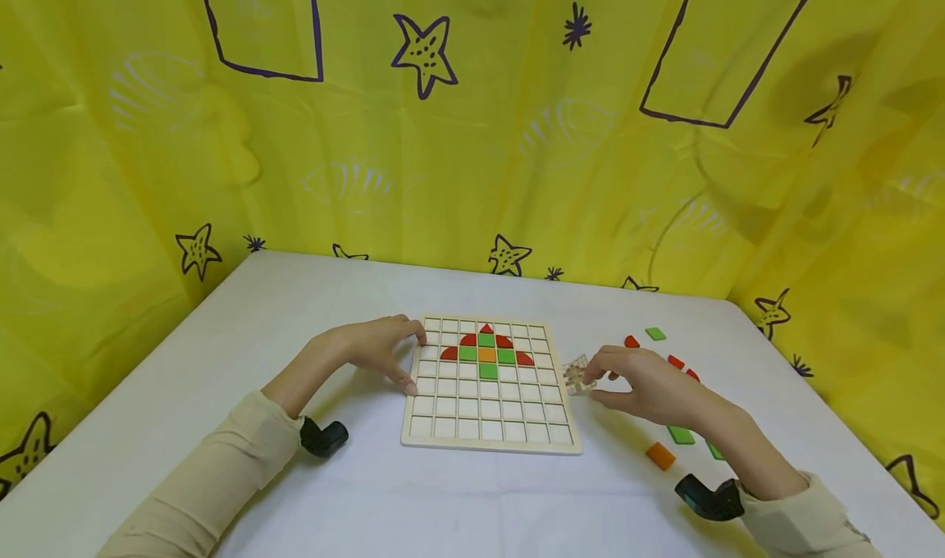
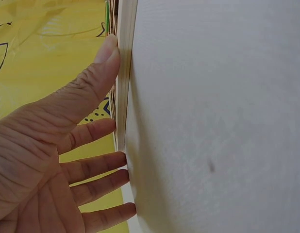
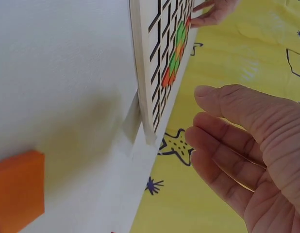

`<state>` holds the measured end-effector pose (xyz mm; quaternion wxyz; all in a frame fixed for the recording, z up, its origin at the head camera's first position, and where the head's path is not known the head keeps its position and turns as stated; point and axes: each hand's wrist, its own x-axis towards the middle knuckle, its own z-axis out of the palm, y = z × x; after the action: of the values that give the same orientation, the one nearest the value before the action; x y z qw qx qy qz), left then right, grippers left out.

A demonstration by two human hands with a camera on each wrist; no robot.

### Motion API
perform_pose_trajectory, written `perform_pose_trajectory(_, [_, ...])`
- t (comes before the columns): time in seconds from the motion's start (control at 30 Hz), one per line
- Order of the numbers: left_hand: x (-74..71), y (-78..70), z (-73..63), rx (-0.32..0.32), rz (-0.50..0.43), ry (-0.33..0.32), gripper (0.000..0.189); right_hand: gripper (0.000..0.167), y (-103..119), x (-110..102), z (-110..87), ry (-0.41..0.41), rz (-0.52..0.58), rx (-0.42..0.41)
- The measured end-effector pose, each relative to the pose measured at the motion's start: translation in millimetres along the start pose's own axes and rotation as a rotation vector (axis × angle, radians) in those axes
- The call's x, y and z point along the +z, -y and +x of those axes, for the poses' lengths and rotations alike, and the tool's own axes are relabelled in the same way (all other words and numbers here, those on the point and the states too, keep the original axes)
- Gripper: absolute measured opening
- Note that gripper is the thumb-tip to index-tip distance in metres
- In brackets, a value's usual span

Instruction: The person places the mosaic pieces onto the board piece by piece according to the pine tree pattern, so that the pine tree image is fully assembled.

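A pale wooden grid board (image 1: 458, 427) lies on the white table. In its upper cells, red, green and orange tiles form a pointed figure with an orange tile (image 1: 487, 354) at its centre. My left hand (image 1: 380, 351) rests at the board's left edge, thumb and fingertips spread along the rim. Just off the right edge lies a small patterned card (image 1: 577, 375). Over it hovers my right hand (image 1: 650, 381), its fingers loosely bent and thumb apart. In the right wrist view, nothing shows between the thumb and fingers of this right hand (image 3: 247, 150).
Loose tiles lie right of the board, partly hidden by the right forearm. Among them are an orange tile (image 1: 660, 456), a green tile (image 1: 655, 333), a red tile (image 1: 631, 341) and another green tile (image 1: 681, 436). A yellow patterned curtain (image 1: 472, 172) hangs behind the table.
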<state>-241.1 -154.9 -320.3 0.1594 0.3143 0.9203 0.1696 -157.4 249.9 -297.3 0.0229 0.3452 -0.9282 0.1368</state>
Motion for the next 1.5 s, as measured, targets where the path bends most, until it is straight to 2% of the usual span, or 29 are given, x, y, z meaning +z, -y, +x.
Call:
perform_pose_trajectory(0.37, [1.3,-0.2,1.5,-0.003,0.000,0.005,0.071,0.019,-12.9,-3.5,-21.6,-0.062,-0.010,-0.023])
perform_pose_trajectory(0.87, [2.2,0.8,2.9,-0.012,-0.002,-0.002,0.070,0.020,-25.5,-5.0,-46.8,-0.088,0.006,0.035])
perform_pose_trajectory(1.5, [1.9,2.3,3.5,0.001,0.006,-0.004,0.072,0.024,-54.5,-7.3,-70.1,-0.143,-0.026,0.127])
